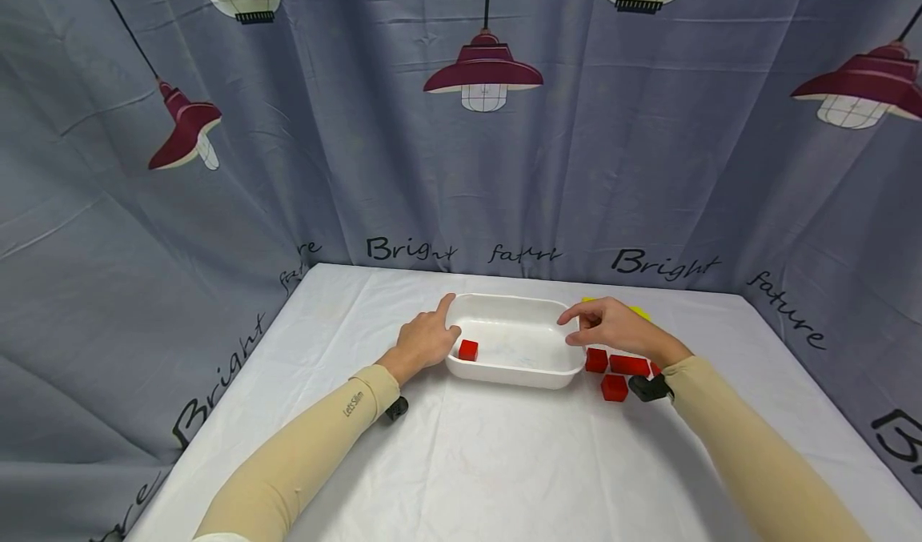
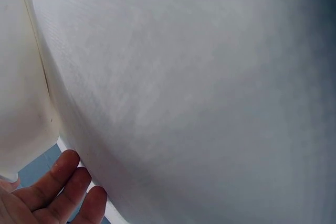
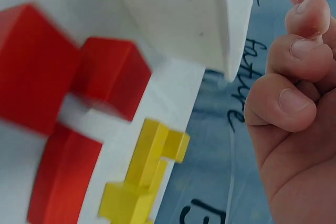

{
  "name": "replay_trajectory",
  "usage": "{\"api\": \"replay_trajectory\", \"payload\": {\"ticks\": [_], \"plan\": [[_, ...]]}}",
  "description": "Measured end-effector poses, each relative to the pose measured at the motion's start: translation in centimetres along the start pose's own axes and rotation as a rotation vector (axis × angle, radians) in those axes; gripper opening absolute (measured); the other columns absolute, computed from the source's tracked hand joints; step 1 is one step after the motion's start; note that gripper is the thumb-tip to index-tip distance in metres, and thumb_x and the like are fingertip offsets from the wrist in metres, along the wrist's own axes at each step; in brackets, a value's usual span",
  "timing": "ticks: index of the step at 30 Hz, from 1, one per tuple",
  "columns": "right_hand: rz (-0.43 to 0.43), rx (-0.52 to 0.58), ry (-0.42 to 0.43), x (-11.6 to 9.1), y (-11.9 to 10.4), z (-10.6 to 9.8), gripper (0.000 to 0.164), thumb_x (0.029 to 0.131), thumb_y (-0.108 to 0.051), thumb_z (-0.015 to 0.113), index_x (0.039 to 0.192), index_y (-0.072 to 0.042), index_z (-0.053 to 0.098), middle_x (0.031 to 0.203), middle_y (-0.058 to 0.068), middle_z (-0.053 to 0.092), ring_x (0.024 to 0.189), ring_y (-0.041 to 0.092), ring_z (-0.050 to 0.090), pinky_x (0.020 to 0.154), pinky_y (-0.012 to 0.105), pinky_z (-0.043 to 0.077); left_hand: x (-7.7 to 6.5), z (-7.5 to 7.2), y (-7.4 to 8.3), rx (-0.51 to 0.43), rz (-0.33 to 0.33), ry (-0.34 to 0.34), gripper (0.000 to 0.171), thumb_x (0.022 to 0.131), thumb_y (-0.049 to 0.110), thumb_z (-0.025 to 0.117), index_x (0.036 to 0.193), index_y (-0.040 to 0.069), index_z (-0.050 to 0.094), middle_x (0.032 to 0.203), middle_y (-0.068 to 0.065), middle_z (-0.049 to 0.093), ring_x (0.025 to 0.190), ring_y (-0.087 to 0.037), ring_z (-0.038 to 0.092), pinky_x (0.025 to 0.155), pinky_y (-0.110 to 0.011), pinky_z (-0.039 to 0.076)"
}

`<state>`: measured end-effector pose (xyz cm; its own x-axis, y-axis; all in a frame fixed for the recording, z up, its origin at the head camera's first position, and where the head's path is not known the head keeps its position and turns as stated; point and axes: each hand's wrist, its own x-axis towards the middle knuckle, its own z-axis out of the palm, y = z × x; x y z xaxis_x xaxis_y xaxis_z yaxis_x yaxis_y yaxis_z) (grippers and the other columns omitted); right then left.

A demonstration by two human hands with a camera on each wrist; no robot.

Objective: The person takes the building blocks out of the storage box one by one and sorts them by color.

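Observation:
A white rectangular dish (image 1: 513, 377) sits on the table with one red cube (image 1: 468, 351) inside, near its left end. At the dish's left end my left hand (image 1: 425, 337) holds the rim, thumb on the inner side. Three of its fingers (image 2: 63, 182) show beside the dish wall in the left wrist view. My right hand (image 1: 612, 326) hovers over the right end, thumb and index finger apart and nothing between them. Its other fingers (image 3: 289, 100) curl loosely toward the palm. Below that hand lie a red cube (image 1: 615, 387) and a longer red block (image 1: 629, 365).
Another red cube (image 1: 595, 359) lies beside the dish's right end. Yellow blocks (image 3: 139, 166) lie behind the red ones, partly hidden by my right hand in the head view. A white cloth (image 1: 504, 462) covers the table. A grey-blue printed curtain (image 1: 504, 182) hangs behind it.

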<state>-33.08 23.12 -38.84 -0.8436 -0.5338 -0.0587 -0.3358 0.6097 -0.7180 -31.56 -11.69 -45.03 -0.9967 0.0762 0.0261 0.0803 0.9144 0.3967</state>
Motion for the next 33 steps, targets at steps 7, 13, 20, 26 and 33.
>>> {"api": "replay_trajectory", "payload": {"ticks": [7, 13, 20, 26, 33], "plan": [[-0.008, 0.020, -0.045, 2.3, -1.6, 0.6, 0.038, 0.087, -0.031, 0.078, 0.121, -0.016, 0.070, 0.075, 0.007, 0.056, 0.073, 0.031, 0.053, 0.067, 0.029, 0.042, 0.1, 0.1, -0.3, 0.008, -0.003, 0.005, 0.066, 0.099, 0.040, 0.045, 0.160, 0.028, 0.021, 0.132, -0.013, 0.065, 0.114, -0.029, 0.064, 0.087, -0.050, 0.052], [-0.002, 0.035, -0.073, 4.2, -2.2, 1.3, 0.036, 0.086, -0.034, 0.079, 0.119, -0.023, 0.071, 0.077, 0.006, 0.056, 0.072, 0.027, 0.050, 0.064, 0.028, 0.040, 0.1, 0.2, -0.4, 0.010, 0.001, 0.007, 0.066, 0.099, 0.040, 0.044, 0.159, 0.028, 0.022, 0.132, -0.014, 0.065, 0.114, -0.030, 0.064, 0.088, -0.050, 0.052], [-0.015, 0.054, -0.123, 6.0, -3.0, 2.1, 0.041, 0.086, -0.031, 0.078, 0.124, -0.017, 0.070, 0.071, 0.002, 0.052, 0.059, 0.014, 0.040, 0.056, 0.026, 0.031, 0.2, 0.1, -0.3, 0.005, 0.008, 0.007, 0.066, 0.099, 0.040, 0.045, 0.159, 0.029, 0.021, 0.134, -0.013, 0.064, 0.117, -0.030, 0.064, 0.087, -0.050, 0.052], [-0.027, 0.045, -0.189, 7.7, -3.8, 2.8, 0.049, 0.087, -0.031, 0.077, 0.129, -0.009, 0.066, 0.067, 0.000, 0.049, 0.052, 0.014, 0.036, 0.052, 0.025, 0.031, 0.2, 0.0, -0.2, 0.020, 0.008, 0.006, 0.067, 0.098, 0.041, 0.044, 0.160, 0.028, 0.021, 0.131, -0.014, 0.065, 0.115, -0.029, 0.065, 0.086, -0.050, 0.052], [-0.017, 0.058, -0.247, 9.7, -4.3, 3.8, 0.048, 0.088, -0.029, 0.075, 0.130, -0.010, 0.066, 0.065, 0.000, 0.046, 0.048, 0.015, 0.035, 0.051, 0.026, 0.031, 0.3, 0.1, -0.1, 0.018, -0.001, -0.004, 0.068, 0.097, 0.041, 0.044, 0.160, 0.028, 0.021, 0.133, -0.013, 0.065, 0.114, -0.028, 0.064, 0.088, -0.050, 0.052]]}}
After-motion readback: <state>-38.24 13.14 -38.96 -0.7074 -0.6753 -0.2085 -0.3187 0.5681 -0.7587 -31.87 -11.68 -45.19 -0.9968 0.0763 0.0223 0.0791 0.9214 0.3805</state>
